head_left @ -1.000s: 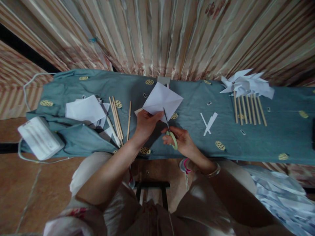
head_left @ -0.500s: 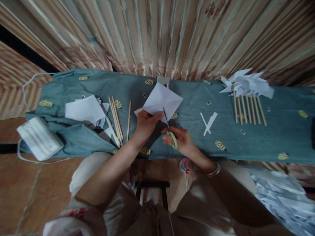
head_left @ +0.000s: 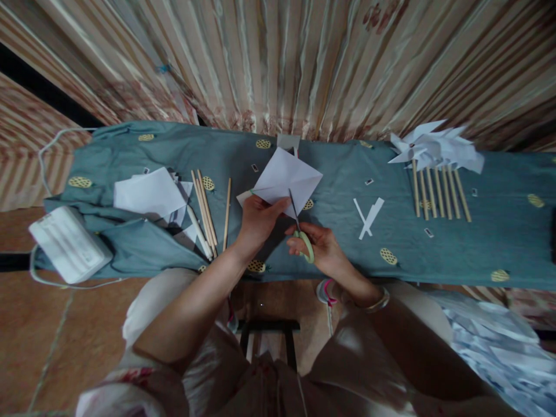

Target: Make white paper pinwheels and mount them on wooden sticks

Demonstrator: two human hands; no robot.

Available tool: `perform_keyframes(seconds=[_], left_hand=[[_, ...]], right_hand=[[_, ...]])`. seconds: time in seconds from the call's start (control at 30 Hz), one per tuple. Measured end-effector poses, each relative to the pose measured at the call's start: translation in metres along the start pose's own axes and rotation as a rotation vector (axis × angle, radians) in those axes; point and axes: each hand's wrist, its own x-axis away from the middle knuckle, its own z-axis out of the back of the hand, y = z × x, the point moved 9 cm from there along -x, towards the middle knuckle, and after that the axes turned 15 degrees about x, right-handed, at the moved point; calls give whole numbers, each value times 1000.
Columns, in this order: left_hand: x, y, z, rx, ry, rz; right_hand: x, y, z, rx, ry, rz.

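Observation:
A square sheet of white paper (head_left: 289, 174) with diagonal creases is tilted like a diamond above the cloth. My left hand (head_left: 259, 219) pinches its lower left edge, thumb on top. My right hand (head_left: 320, 248) is closed around the green handles of a pair of scissors (head_left: 307, 246). The scissors' blades point up and away from me and lie at the paper's lower right part, close to my left thumb. How deep the blades cut into the sheet is hard to make out.
Left of my hands lie wooden sticks (head_left: 204, 205), a white pen-like tool (head_left: 200, 233), paper sheets (head_left: 150, 194) and a white box-shaped device (head_left: 70, 244) with a cord. Paper strips (head_left: 370, 219) lie to the right. Paper pinwheels (head_left: 438, 147) on sticks rest farther right on the green cloth (head_left: 434, 255).
Almost nothing differs. The paper has dipped very slightly at its far corner, while both hands and the scissors stay in nearly the same place.

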Motion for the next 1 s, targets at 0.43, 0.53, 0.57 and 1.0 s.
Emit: perform_keyframes(seconds=[0.43,0.53,0.57,1.0], left_hand=[[0,0,-2,25,5,14],[0,1,-2,28,5,2],[0,1,-2,22,7,1],[-2,-6,3,132,48,65]], right_hand=[[-1,0,-2,-10,-11,0],[-1,0,-2,-12,-19,7],[-1,-1,-2,-16,-20,8],[1,1,-3,30,-40,11]])
